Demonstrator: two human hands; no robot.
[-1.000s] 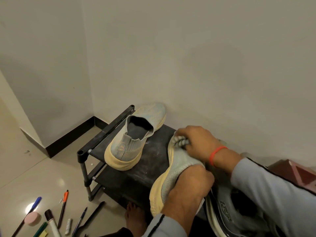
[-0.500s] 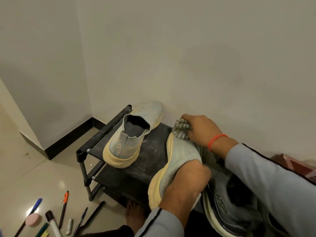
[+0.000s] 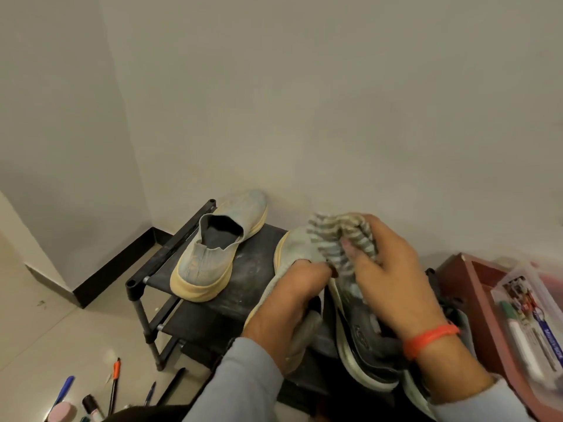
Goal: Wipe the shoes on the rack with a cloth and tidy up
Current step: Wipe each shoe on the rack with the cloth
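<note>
down at the far left, on the tiled floor, you have a scatter of pens and markers, with a pink round eraser at the bottom edge. just right of them stands the black shoe rack in the corner, its top shelf dusty. on the left part of that shelf sits one grey knit shoe with a yellow sole, toe toward the wall, heel toward you, untouched by either hand.

further right, your left hand has its grip curled round the matching grey shoe, fingers tucked into the opening, holding it tilted with the toe up and away from you above the shelf. your right hand, with an orange band on the wrist, has its grip bunched round the striped cloth, which is pressed on the top of that held shoe near the toe. below and between your hands lies a dark shoe with a white sole on the rack, partly hidden by your right wrist.

at the far right a reddish-brown box sits beside the rack, and a clear plastic case with markers rests in it; its contents are blurred.
</note>
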